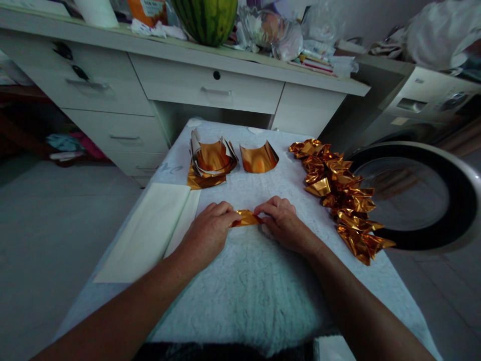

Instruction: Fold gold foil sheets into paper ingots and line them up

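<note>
Between my two hands a small strip of gold foil (247, 218) lies low over the cloth-covered table (240, 291). My left hand (212, 228) pinches its left end with thumb and fingers. The right end is pinched in my right hand (281, 220). Beyond my hands a stack of curled gold foil sheets (213, 158) rests at the back left, and a single curved gold sheet (259, 158) sits beside it. A long row of folded, crumpled gold foil pieces (338, 190) runs down the table's right side.
White paper sheets (145, 228) lie along the table's left edge. Behind stands a white desk (180, 57) with drawers, a watermelon (206, 20) and clutter on top. At the right, a washing machine's round door (413, 195) hangs open close to the table.
</note>
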Motion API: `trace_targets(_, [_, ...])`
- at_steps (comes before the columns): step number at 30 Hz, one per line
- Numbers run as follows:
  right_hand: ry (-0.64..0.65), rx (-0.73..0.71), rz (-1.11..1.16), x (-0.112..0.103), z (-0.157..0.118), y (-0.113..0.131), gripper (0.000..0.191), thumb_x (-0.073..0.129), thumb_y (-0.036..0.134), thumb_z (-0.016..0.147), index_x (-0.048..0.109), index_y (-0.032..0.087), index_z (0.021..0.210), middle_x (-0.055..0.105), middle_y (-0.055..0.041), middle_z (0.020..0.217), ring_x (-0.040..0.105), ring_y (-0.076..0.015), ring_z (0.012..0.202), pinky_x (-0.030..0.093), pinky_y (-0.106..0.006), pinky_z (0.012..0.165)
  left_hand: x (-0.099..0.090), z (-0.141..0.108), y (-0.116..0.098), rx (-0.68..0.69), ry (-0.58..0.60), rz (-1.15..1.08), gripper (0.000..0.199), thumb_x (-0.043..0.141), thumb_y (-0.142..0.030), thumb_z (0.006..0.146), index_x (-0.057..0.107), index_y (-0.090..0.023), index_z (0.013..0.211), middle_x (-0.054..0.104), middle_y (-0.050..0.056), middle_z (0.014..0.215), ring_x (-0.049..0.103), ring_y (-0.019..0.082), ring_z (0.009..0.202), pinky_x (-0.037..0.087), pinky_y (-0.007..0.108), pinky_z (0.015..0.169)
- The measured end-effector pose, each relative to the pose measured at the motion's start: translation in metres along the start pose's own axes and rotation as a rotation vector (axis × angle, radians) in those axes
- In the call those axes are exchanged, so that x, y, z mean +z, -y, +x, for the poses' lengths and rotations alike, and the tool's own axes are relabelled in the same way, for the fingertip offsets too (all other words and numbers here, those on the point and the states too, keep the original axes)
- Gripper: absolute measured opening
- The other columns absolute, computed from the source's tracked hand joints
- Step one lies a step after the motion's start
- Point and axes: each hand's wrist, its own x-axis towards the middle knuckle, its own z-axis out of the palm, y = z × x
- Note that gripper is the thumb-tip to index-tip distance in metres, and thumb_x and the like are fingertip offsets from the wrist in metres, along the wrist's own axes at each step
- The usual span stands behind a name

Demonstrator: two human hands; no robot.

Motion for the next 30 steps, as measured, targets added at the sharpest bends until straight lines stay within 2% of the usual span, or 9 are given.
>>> trace_targets(5, [-0.021,-0.054,0.025,-0.001,-0.002,-0.004,0.033,0.05,0.008,0.089,0.069,0.027,0.108,0.059,-0.0058,0.104,0.048,-0.0221,0.098,0.035,-0.038,0.087,-0.004,0.0,-0.005,0.012,-0.013,-0.048,0.028,0.047,-0.007,0.091,0.069,-0.021,0.103,0.062,0.005,0.1,0.055,0.02,0.092,0.049,0.037,0.084])
trace_targets(11, [-0.211,-0.167,0.097,0.003,-0.003,0.004,0.02,0.048,0.012,0.091,0.067,0.02,0.095,0.062,-0.0061,0.094,0.05,-0.0216,0.094,0.037,-0.036,0.085,-0.008,0.004,-0.01,-0.016,-0.011,-0.061,0.019,0.052,-0.014,0.091,0.068,-0.02,0.099,0.062,0.004,0.096,0.056,0.02,0.09,0.048,0.038,0.083])
trace_targets(16, [-0.115,-0.264,0.09,0.011,0.0,0.016,0.013,0.053,0.016,0.093,0.065,0.019,0.089,0.063,-0.0031,0.085,0.052,-0.0184,0.085,0.037,-0.033,0.081,-0.006,0.005,-0.009,-0.022,0.005,-0.085,0.02,0.051,-0.011,0.09,0.067,-0.021,0.098,0.059,0.004,0.095,0.055,0.02,0.09,0.047,0.037,0.083])
trace_targets(23, [-0.093,-0.218,0.066,0.016,0.001,0.018,0.011,0.056,0.014,0.09,0.064,0.019,0.087,0.062,-0.002,0.086,0.051,-0.0181,0.085,0.036,-0.032,0.08,-0.007,0.004,-0.004,-0.091,0.051,-0.171,0.032,0.047,-0.005,0.084,0.066,-0.023,0.102,0.058,0.003,0.099,0.053,0.021,0.097,0.045,0.038,0.088])
trace_targets(30, [-0.097,-0.21,0.082,0.016,0.001,0.017,0.01,0.056,0.012,0.089,0.063,0.019,0.087,0.063,-0.0017,0.087,0.051,-0.0178,0.085,0.036,-0.031,0.081,-0.011,0.001,-0.003,-0.086,0.11,-0.18,0.038,0.04,-0.007,0.089,0.062,-0.024,0.115,0.057,0.004,0.102,0.051,0.022,0.098,0.044,0.038,0.089])
